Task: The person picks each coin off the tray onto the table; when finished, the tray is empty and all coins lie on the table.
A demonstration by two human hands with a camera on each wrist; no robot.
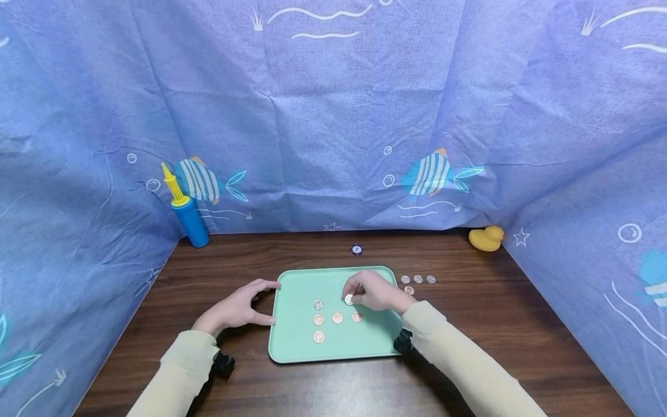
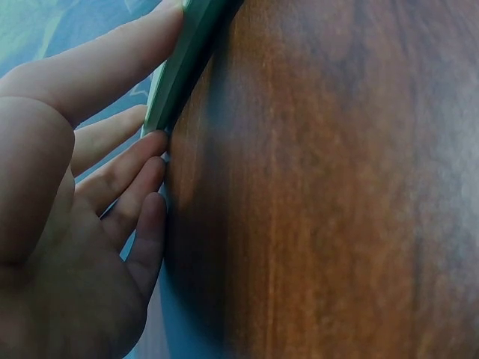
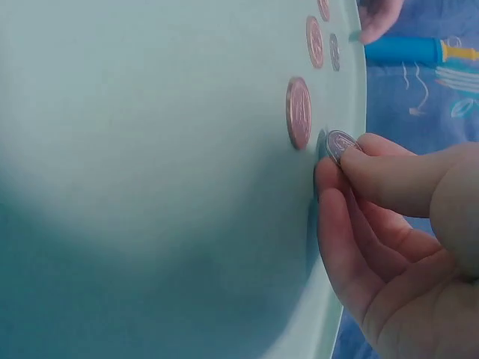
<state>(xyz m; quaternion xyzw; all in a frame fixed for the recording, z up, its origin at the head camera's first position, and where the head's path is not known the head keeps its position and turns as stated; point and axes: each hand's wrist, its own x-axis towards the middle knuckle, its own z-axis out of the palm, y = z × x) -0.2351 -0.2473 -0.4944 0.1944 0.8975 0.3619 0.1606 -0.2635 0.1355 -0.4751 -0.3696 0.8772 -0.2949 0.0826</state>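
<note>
A silver coin (image 3: 343, 143) is pinched between the thumb and fingertips of my right hand (image 1: 376, 289), over the right half of a light green tray (image 1: 297, 284). Below that hand on the tray lies a copper coin (image 1: 356, 317), and another copper coin (image 1: 337, 318) is to its left. Further left, a silver coin (image 1: 319, 304) sits above two copper ones in a column. My left hand (image 1: 242, 304) is at the tray's left edge, its thumb and fingers extended and touching the rim (image 2: 176, 67); its palm holds nothing.
Right of the tray, three silver coins (image 1: 418, 279) lie in a row, with a copper coin (image 1: 409, 289) just below. Behind the tray is a dark blue round chip (image 1: 356, 249). A blue and yellow hand pump (image 1: 191, 220) stands back left; a yellow rubber duck (image 1: 486, 238) sits back right.
</note>
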